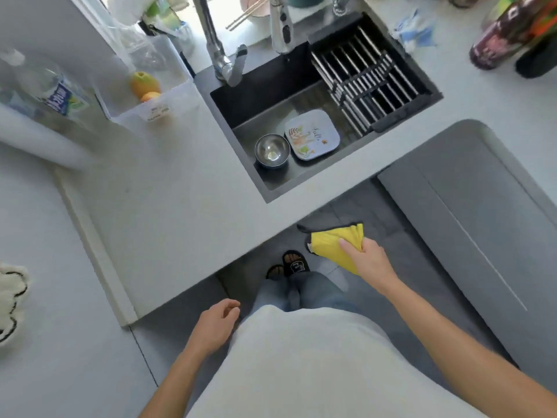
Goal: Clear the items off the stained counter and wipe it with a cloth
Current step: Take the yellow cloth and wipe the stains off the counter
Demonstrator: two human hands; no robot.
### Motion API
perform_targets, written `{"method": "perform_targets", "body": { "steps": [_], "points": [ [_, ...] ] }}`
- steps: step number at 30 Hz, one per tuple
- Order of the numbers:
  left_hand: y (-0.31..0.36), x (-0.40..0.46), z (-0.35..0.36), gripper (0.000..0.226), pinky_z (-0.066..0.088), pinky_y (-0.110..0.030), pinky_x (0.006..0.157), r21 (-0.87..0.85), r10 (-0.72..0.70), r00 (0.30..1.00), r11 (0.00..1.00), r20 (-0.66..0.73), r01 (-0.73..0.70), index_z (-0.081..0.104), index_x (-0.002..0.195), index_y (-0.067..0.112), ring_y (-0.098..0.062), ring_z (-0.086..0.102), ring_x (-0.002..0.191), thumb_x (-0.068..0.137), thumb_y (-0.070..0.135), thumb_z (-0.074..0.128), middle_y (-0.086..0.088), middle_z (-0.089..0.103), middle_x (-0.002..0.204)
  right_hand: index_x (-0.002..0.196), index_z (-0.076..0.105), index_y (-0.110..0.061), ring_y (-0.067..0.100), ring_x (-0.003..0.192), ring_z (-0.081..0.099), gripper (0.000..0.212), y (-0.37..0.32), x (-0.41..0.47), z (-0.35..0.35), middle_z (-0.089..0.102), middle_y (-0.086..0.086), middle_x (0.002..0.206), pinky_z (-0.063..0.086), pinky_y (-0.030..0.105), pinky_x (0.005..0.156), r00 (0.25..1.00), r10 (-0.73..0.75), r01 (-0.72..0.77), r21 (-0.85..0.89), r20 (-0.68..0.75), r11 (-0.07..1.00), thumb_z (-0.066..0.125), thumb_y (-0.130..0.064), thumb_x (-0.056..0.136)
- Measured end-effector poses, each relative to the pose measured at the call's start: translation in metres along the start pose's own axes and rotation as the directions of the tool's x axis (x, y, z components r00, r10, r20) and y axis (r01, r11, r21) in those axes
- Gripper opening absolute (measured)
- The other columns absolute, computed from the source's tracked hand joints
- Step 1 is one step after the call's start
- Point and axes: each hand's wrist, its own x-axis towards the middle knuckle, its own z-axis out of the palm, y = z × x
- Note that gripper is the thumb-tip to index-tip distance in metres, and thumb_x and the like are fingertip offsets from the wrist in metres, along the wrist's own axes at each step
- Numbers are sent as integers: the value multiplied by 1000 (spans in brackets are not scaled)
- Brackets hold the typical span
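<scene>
The white counter (168, 212) stretches left of the dark sink (256, 95), with faint marks on its bare middle. My right hand (366, 254) grips a folded yellow cloth (330, 241) with a dark edge, held off the counter's front edge, above the floor. My left hand (218, 324) hangs by my hip below the counter edge, fingers loosely curled, holding nothing. Inside the sink lie a small steel bowl (272, 149) and a square patterned plate (312, 134).
A clear bin (168, 95) holding yellow-orange fruit (144, 85) stands at the back left, beside a plastic water bottle (57, 92). A roll-up drying rack (364, 73) covers the sink's right side. Bottles (509, 34) stand at far right. Two faucets (223, 55) rise behind the sink.
</scene>
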Motion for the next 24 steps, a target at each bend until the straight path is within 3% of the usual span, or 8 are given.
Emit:
{"method": "perform_targets", "body": {
  "steps": [4,8,13,21,24],
  "points": [
    [11,14,-5,26,43,-17,81,136,57,994,988,95,-70,68,125,40,3,60,101,105,39,52,20,70,117,62,35,-21,18,57,36,51,70,-36,3,37,-7,58,26,36,55,974,168,-168,13,-155,986,67,-38,98],
    [41,28,-5,17,45,-18,81,267,121,976,949,183,-168,64,113,49,5,61,100,104,41,51,21,70,114,63,38,-19,18,56,37,49,154,-85,14,38,-6,57,27,35,56,896,388,-362,152,-216,920,64,-38,100],
    [109,42,19,27,49,-26,87,437,224,913,822,342,-365,70,121,32,-7,64,100,107,33,47,19,68,110,64,46,-9,25,60,47,50,231,-164,33,49,5,60,32,34,55,752,606,-540,285,-260,792,61,-39,101],
    [248,30,121,33,50,-36,93,554,341,743,505,576,-662,70,122,19,-23,68,111,111,36,44,3,75,120,70,48,-5,29,67,47,46,307,-251,69,51,16,68,34,40,64,578,795,-593,575,-185,564,57,-33,105],
    [287,25,159,24,51,-38,91,578,320,708,415,630,-703,67,107,23,-22,64,100,111,34,45,4,71,107,84,64,4,34,81,56,44,331,-261,70,64,24,85,41,43,75,529,838,-569,679,-130,464,56,-34,105]
  ]
}}
